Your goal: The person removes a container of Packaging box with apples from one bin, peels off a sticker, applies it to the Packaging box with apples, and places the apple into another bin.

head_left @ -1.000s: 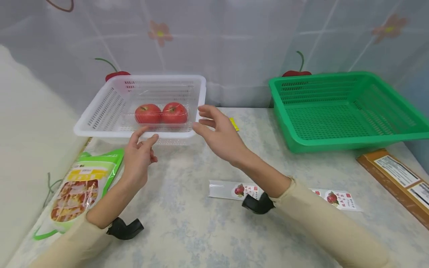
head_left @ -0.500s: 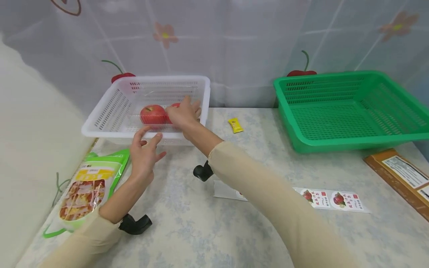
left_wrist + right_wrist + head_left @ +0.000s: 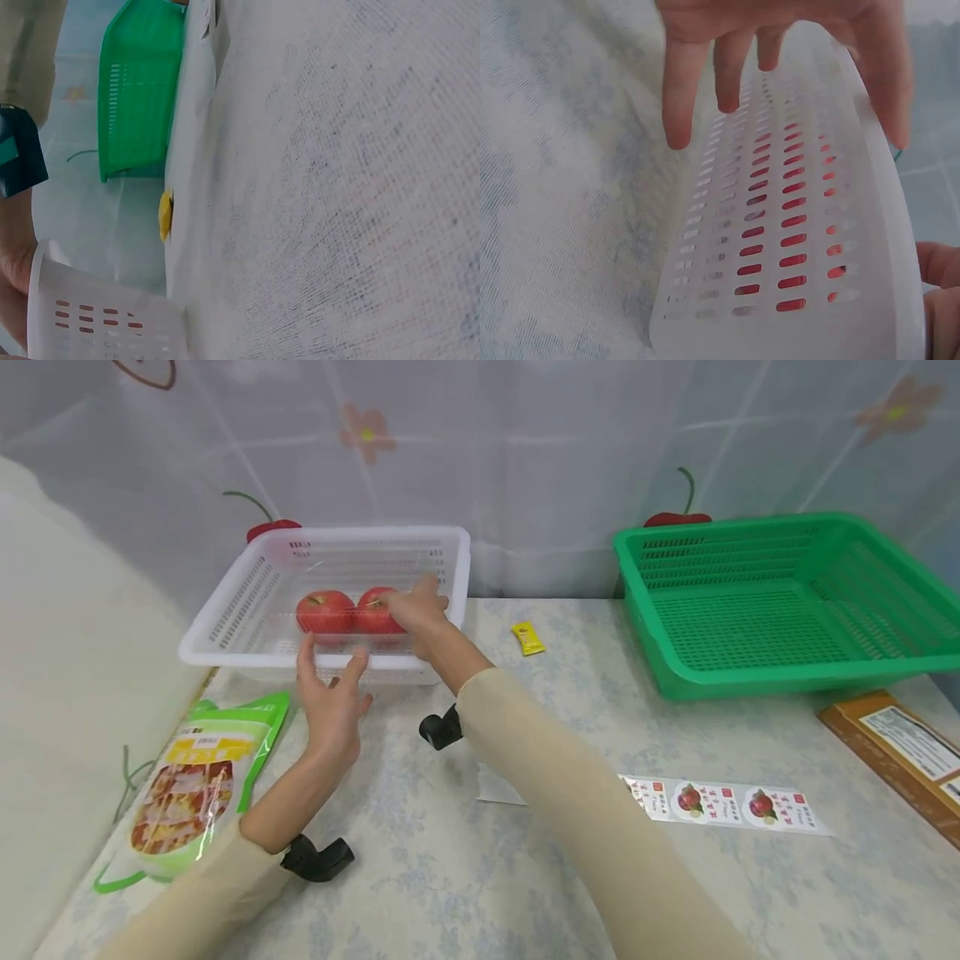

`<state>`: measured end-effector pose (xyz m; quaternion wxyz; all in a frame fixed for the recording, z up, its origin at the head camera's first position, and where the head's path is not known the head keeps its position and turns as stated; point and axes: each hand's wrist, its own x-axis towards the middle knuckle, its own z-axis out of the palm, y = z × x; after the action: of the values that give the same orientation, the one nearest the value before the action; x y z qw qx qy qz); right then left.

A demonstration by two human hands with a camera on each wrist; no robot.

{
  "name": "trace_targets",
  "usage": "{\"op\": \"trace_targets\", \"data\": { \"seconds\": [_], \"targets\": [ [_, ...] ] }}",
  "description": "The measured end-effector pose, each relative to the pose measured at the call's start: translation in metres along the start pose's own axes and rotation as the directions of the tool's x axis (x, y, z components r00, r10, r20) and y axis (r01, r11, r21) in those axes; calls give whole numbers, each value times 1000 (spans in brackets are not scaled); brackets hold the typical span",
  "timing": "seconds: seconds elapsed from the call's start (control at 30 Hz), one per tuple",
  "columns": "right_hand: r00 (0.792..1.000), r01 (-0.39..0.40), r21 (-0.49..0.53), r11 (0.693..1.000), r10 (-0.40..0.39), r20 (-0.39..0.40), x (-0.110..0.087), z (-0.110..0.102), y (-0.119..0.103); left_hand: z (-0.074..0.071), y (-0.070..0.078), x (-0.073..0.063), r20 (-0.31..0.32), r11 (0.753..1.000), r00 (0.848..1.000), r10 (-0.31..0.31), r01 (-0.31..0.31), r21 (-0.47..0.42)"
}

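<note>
Two red apples [image 3: 326,612] sit side by side under clear plastic, in the white basket [image 3: 191,647] at the back left. My right hand [image 3: 422,614] reaches over the front rim into the basket, at the right-hand apple [image 3: 377,610], and covers part of it. Its grip is hidden. My left hand [image 3: 330,702] is at the front rim with thumb and fingers spread. In the right wrist view that left hand [image 3: 780,22] has several straight fingers pointing down outside the basket's slotted wall.
A green basket [image 3: 678,678] stands at the back right, with a brown packet [image 3: 892,735] before it. A small yellow sachet [image 3: 528,638] lies between the baskets. A green-edged food bag [image 3: 195,785] lies left; a label strip [image 3: 720,803] lies partly under my right sleeve.
My right hand has moved left from outside the basket's right side to the right-hand apple. Both apples have shifted slightly left within the basket. My left hand has stayed near the front rim.
</note>
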<state>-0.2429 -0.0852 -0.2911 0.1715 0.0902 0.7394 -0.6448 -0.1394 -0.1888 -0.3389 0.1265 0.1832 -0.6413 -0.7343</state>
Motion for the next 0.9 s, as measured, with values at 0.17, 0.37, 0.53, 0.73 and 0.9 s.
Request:
{"op": "trace_targets", "data": {
  "seconds": [0.17,0.37,0.53,0.73,0.9],
  "targets": [
    [993,-121,153,981,118,29,8,3,2,1,-3,-1,-33,1000,999,24,-24,0],
    [989,-148,255,956,137,60,10,3,2,2,-2,-1,-38,997,999,26,-23,70],
    [988,-153,304,940,139,68,11,2,3,3,0,-2,-64,989,998,9,0,149],
    [989,-146,365,919,130,70,12,1,5,3,0,-2,-72,976,997,-3,19,218],
    [988,-149,370,917,122,95,10,0,4,4,1,-4,-84,976,996,8,11,217]
  ]
}}
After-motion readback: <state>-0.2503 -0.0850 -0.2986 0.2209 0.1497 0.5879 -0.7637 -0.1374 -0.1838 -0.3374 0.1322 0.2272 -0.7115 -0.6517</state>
